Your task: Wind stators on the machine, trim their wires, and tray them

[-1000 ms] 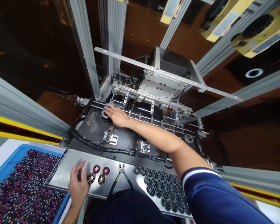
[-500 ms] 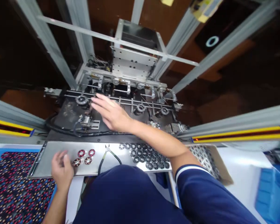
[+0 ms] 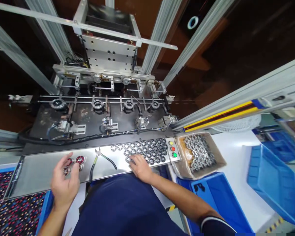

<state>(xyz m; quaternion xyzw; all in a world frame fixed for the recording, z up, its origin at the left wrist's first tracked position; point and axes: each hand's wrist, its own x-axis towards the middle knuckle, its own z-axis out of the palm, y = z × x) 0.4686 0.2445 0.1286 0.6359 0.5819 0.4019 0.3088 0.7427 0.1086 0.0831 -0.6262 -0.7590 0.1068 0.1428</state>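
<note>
My left hand hovers at the tray's left part, thumb and fingers apart around a few round stators with red parts, some of them covered by the hand. At the front left edge of a cluster of round slotted metal stator cores, my right hand has its fingers together, with the fingertips on one core. Between the hands lie cutting pliers with dark green handles, jaws pointing away from me. All of this rests on a shiny metal tray.
Behind the tray stands a machine with several round fixtures and a cable along its front. Yellow, red and green buttons sit at the tray's right end. Beyond are a carton of cores, blue bins and a yellow light barrier.
My right hand has come back from the machine's left fixture to the cores on the tray. My left hand has moved over the red stators. The view has shifted to the right.
</note>
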